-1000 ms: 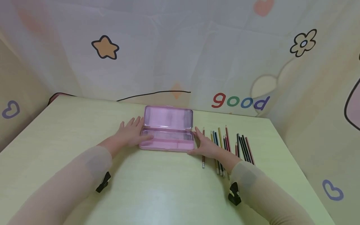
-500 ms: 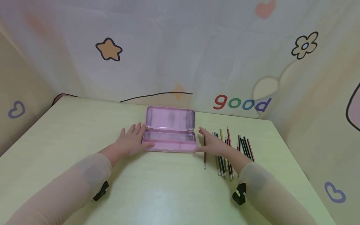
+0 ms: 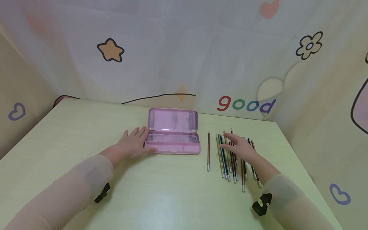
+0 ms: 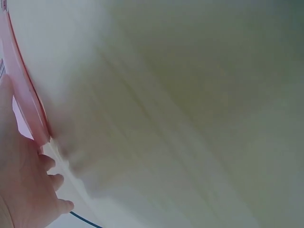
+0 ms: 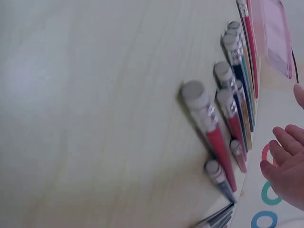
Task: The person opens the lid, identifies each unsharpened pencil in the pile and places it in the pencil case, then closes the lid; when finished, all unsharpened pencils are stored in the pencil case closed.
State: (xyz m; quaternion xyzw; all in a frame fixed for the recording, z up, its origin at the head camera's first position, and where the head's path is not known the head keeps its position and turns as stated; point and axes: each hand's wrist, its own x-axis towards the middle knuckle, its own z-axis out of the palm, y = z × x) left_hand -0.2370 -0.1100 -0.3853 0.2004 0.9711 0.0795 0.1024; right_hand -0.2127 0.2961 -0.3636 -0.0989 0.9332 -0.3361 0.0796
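Observation:
A pink pencil case (image 3: 172,148) lies with its lid raised toward the wall, and no pencils show inside it. At its left end rests my left hand (image 3: 133,143), fingers spread along the side and thumb over the near edge; the left wrist view shows this hand (image 4: 28,180) against the pink case wall (image 4: 28,95). My right hand (image 3: 240,147) hovers above the pencils (image 3: 225,163), fingers extended and holding nothing. In the right wrist view the pencils (image 5: 218,152) point away, eraser ends toward the camera, with the hand (image 5: 287,161) beyond them.
One red pencil (image 3: 208,150) lies alone between the case and the other pencils. Several more pencils (image 3: 254,172) lie under and right of my right wrist. A printed cloth wall (image 3: 172,57) closes off the back of the pale table (image 3: 161,191).
My right hand has left the right end of the pencil case and moved right, over the pencils. The left hand stays at the case's left end.

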